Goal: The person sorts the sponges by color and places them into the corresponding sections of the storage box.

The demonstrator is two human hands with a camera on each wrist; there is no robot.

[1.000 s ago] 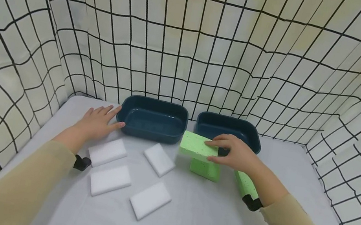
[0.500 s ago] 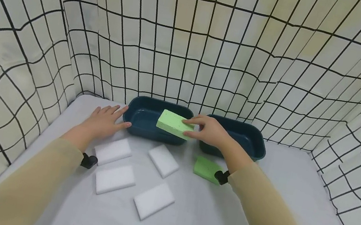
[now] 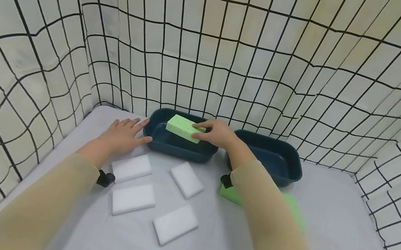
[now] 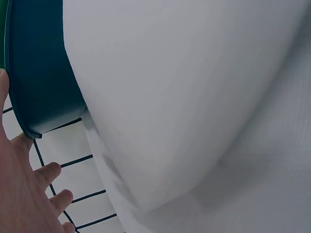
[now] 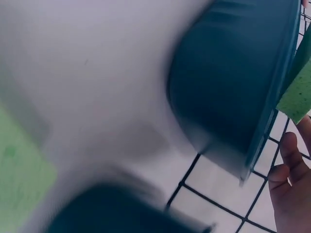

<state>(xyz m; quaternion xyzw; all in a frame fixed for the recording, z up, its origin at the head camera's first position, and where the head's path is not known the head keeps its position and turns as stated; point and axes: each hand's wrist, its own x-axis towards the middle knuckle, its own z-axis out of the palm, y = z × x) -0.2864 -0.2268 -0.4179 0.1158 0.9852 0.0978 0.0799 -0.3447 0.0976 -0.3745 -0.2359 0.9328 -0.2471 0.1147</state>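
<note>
Your right hand [image 3: 218,134] pinches one end of the green block [image 3: 181,129]; its long axis runs left from that grip, above the left tray [image 3: 180,152], whose far end your spread left hand [image 3: 123,135] touches.

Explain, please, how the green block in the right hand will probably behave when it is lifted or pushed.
The green block is probably light, since the right hand holds it by one end only. It seems fairly stiff: its free end does not visibly sag. If pushed, it would likely slide rather than roll, given its flat faces.
</note>
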